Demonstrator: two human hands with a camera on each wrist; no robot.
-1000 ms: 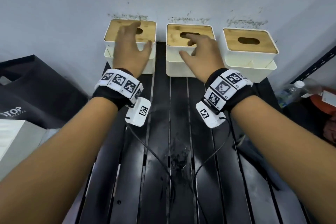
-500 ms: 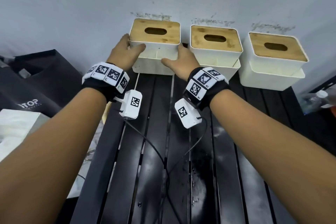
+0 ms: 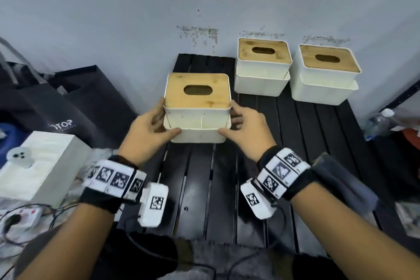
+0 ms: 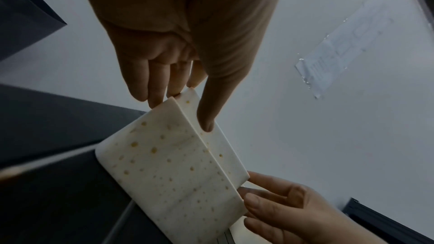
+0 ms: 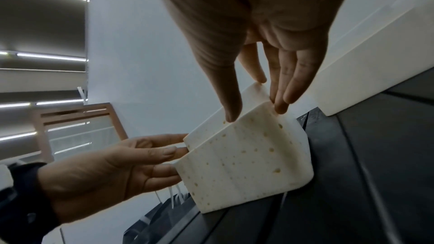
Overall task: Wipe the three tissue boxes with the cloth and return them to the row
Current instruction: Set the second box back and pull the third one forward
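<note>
Three white tissue boxes with bamboo lids sit on a black slatted table point(image 3: 204, 188). The left tissue box point(image 3: 197, 109) is out of the row, nearer to me, held between both hands. My left hand point(image 3: 150, 129) grips its left front corner, thumb on the front face, and my right hand point(image 3: 245, 127) grips the right front corner the same way. The wrist views show the spotted white box point(image 4: 176, 164) point(image 5: 246, 164) pinched by the left hand point(image 4: 183, 114) and right hand point(image 5: 256, 112). The middle box point(image 3: 263, 68) and right box point(image 3: 327, 75) stand against the wall. A dark grey cloth point(image 3: 341, 184) lies beside my right wrist.
A black bag point(image 3: 68, 102) and a white block carrying a small device point(image 3: 43, 166) sit left of the table. Below them lies a power strip point(image 3: 25, 216) with cables. A water bottle point(image 3: 381, 123) lies off the right edge. The wall is close behind the boxes.
My hands moved from above the left and middle boxes to both sides of the left box, took hold of it, and brought it forward out of the row.
</note>
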